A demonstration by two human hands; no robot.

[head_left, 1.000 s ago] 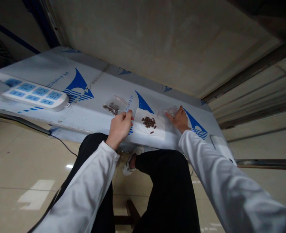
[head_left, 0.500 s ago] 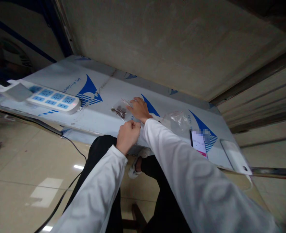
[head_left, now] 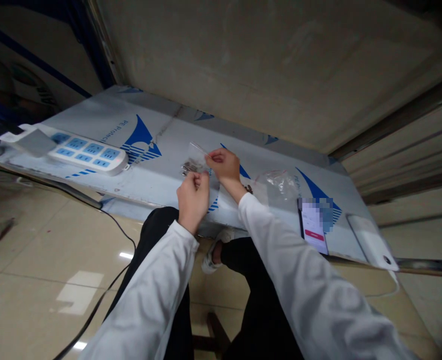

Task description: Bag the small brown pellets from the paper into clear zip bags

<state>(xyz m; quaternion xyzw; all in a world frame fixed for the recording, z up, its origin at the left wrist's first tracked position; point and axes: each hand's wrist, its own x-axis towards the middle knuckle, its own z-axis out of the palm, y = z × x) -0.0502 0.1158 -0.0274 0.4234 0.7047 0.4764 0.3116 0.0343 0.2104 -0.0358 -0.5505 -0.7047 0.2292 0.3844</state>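
A small clear plastic bag (head_left: 195,151) with several small dark and metallic pieces (head_left: 191,165) in it is over the table just beyond my hands. The thumb and fingers of my right hand (head_left: 226,167) are pinched at the bag's right edge. Close in front of it, my left hand (head_left: 193,196) is closed with its fingertips together, just below the bag. What its fingers hold, if anything, is too small to make out. A few small brown pieces (head_left: 249,189) lie by my right wrist.
A film-covered table (head_left: 175,130) stretches across. At left lies a white power strip (head_left: 93,154) with a plugged-in adapter (head_left: 36,142). To the right are a crumpled clear bag (head_left: 281,184), a phone (head_left: 313,225) and a white device (head_left: 371,240) with a cable.
My right hand has gone from flat and spread over the table to a pinch at the bag's edge. My left hand has moved slightly left and up, nearer the bag.
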